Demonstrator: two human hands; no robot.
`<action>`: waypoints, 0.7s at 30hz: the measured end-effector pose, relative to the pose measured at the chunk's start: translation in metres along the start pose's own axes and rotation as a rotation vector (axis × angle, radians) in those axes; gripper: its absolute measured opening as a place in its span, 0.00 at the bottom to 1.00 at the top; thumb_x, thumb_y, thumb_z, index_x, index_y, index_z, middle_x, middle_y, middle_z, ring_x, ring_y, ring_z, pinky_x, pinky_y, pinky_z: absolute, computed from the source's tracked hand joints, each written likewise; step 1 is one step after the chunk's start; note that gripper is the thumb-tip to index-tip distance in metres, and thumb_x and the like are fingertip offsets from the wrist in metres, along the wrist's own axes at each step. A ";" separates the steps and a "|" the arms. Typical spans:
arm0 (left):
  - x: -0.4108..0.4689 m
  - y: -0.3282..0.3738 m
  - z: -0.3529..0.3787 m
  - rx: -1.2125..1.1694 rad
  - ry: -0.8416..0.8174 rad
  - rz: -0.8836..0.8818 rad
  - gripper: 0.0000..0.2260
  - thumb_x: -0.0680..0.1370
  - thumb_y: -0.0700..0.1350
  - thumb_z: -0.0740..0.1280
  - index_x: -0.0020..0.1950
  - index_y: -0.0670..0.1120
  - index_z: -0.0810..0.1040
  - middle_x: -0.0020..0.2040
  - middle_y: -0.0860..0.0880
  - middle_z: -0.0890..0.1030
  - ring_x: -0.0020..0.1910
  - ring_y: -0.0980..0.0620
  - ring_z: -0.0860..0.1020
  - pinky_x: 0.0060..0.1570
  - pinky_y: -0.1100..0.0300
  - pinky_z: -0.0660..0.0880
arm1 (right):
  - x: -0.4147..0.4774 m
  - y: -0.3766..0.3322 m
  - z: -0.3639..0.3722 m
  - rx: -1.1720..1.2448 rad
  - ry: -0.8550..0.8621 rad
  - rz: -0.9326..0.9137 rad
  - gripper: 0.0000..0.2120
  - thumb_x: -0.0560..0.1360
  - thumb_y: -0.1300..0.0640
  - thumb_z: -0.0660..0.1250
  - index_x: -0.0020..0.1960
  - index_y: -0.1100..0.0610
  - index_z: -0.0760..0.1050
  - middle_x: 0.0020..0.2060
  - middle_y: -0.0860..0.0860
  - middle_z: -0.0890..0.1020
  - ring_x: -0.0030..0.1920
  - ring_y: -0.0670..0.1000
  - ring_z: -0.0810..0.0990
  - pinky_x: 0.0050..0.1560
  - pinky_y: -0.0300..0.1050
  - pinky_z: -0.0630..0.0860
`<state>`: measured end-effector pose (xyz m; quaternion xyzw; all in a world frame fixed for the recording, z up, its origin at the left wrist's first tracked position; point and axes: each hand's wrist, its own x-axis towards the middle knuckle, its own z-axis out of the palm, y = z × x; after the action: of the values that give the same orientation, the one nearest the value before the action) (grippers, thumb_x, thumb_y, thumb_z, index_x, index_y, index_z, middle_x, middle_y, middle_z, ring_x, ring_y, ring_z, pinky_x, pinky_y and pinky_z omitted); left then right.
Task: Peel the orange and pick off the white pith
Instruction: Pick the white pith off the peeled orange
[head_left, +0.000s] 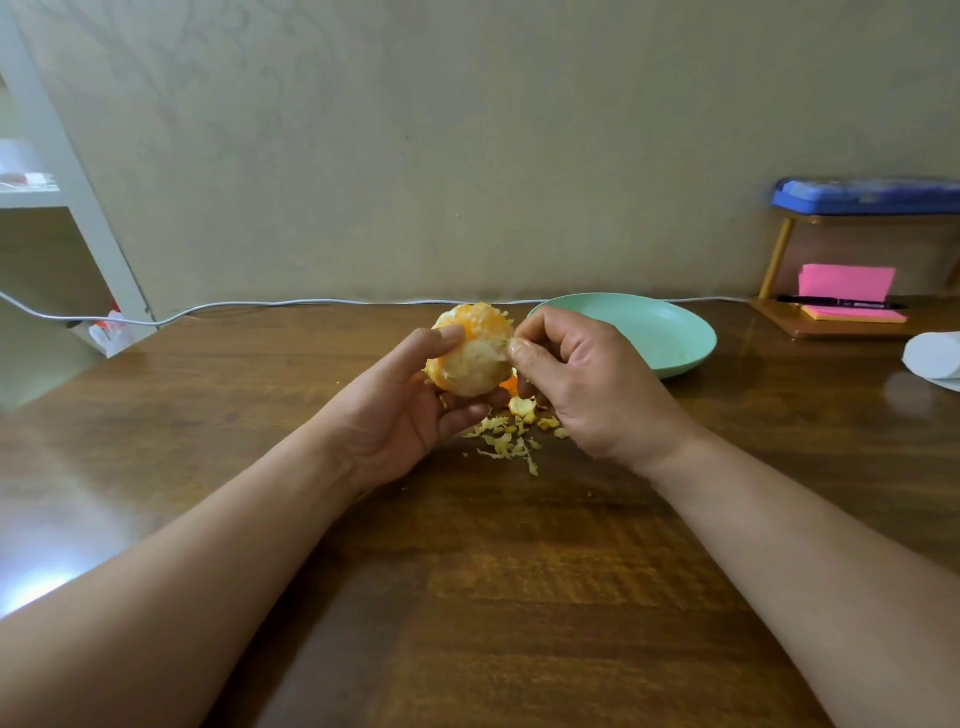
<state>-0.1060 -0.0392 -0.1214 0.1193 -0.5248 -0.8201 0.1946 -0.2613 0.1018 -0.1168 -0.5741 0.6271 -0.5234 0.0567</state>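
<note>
At the centre of the frame the left hand (410, 410) cups the peeled orange (472, 353) above the tabletop (519, 571), fingers curled around it from below and thumb on top. The right hand (582, 379) pinches a strand of white pith (501, 349) at the fruit's right side. Peel and pith scraps (511, 434) lie below the hands. A green plate (660, 332) sits just right of them.

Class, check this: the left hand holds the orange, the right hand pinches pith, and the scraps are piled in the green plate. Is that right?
One error: the head view shows the scraps piled on the wooden table, not in the green plate. The rest stands.
</note>
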 end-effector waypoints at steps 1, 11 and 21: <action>0.000 0.000 0.000 -0.008 -0.006 -0.004 0.26 0.78 0.52 0.69 0.72 0.39 0.76 0.56 0.39 0.84 0.51 0.43 0.86 0.47 0.59 0.85 | 0.000 0.000 0.000 -0.003 0.006 -0.008 0.09 0.85 0.57 0.67 0.46 0.58 0.79 0.35 0.50 0.81 0.37 0.47 0.77 0.42 0.47 0.77; 0.000 0.005 -0.004 -0.116 0.009 0.026 0.31 0.78 0.53 0.70 0.77 0.38 0.71 0.59 0.36 0.84 0.47 0.44 0.87 0.44 0.59 0.85 | 0.001 0.006 -0.006 -0.061 0.037 -0.014 0.09 0.85 0.57 0.67 0.45 0.55 0.78 0.36 0.51 0.80 0.39 0.53 0.78 0.40 0.47 0.76; -0.002 0.009 -0.012 -0.149 0.048 0.054 0.33 0.81 0.60 0.66 0.78 0.39 0.72 0.67 0.37 0.82 0.40 0.51 0.83 0.34 0.63 0.80 | 0.001 0.014 -0.007 -0.227 -0.004 0.100 0.07 0.85 0.50 0.67 0.49 0.48 0.79 0.39 0.45 0.83 0.37 0.42 0.80 0.37 0.35 0.76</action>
<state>-0.0978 -0.0521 -0.1181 0.1102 -0.4606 -0.8481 0.2374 -0.2753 0.1024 -0.1230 -0.5458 0.7100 -0.4446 0.0184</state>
